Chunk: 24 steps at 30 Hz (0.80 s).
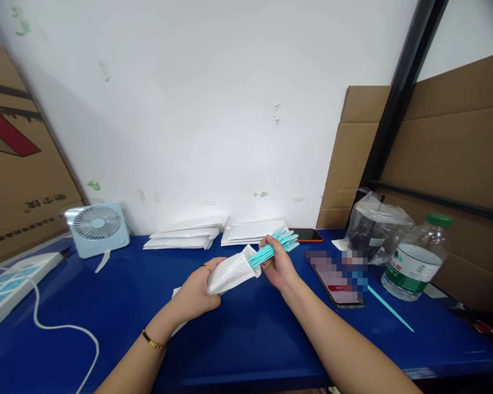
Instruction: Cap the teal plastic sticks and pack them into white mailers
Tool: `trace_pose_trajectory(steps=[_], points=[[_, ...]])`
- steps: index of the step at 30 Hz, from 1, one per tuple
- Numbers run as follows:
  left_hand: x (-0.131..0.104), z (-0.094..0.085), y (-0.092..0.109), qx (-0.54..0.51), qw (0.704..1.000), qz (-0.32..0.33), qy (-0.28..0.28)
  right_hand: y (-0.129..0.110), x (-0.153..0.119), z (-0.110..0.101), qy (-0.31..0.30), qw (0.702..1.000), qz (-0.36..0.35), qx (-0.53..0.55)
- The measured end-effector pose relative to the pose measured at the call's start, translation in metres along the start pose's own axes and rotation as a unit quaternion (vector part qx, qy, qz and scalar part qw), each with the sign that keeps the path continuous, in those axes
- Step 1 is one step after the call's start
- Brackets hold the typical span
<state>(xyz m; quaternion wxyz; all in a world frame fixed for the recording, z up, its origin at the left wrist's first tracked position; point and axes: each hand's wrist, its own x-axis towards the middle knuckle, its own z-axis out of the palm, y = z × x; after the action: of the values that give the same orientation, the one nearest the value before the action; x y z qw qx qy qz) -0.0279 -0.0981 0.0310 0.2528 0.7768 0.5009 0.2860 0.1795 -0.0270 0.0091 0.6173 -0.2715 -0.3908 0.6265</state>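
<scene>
At centre, glossy white plastic pouch: likely soft, slippery; left hand grips its lower end.
Slim turquoise sticks: probably light, stiffish; right hand pinches them, best mid-bundle.

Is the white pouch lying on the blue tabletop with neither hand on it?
No, the left hand grips the white pouch above the tabletop, teal sticks at its mouth.

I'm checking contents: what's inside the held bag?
Turquoise sticks run into the bag, held by the left hand; their outer ends show. The film hides anything deeper.
</scene>
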Motion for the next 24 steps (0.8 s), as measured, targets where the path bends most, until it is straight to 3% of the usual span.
trace_pose_trajectory(steps=[3, 5, 11, 15, 18, 24], points=[[0.005, 0.005, 0.004, -0.048, 0.999, 0.008, 0.005, -0.001, -0.008, 0.008, 0.016, 0.999, -0.044, 0.024], [0.009, 0.012, 0.007, -0.083, 0.996, 0.015, 0.011, -0.002, -0.015, 0.015, -0.005, 0.998, -0.064, -0.004], [0.028, 0.038, 0.016, -0.223, 0.973, 0.048, 0.037, -0.032, -0.021, 0.040, -0.085, 0.978, -0.035, -0.190], [0.038, 0.049, 0.025, -0.308, 0.945, 0.065, 0.083, -0.073, -0.017, 0.067, -0.173, 0.903, -0.023, -0.392], [0.041, 0.050, 0.030, -0.354, 0.927, 0.054, 0.113, -0.100, -0.017, 0.083, -0.242, 0.840, -0.021, -0.486], [0.038, 0.045, 0.026, -0.396, 0.911, 0.084, 0.083, -0.134, -0.020, 0.087, -0.300, 0.738, -0.082, -0.599]])
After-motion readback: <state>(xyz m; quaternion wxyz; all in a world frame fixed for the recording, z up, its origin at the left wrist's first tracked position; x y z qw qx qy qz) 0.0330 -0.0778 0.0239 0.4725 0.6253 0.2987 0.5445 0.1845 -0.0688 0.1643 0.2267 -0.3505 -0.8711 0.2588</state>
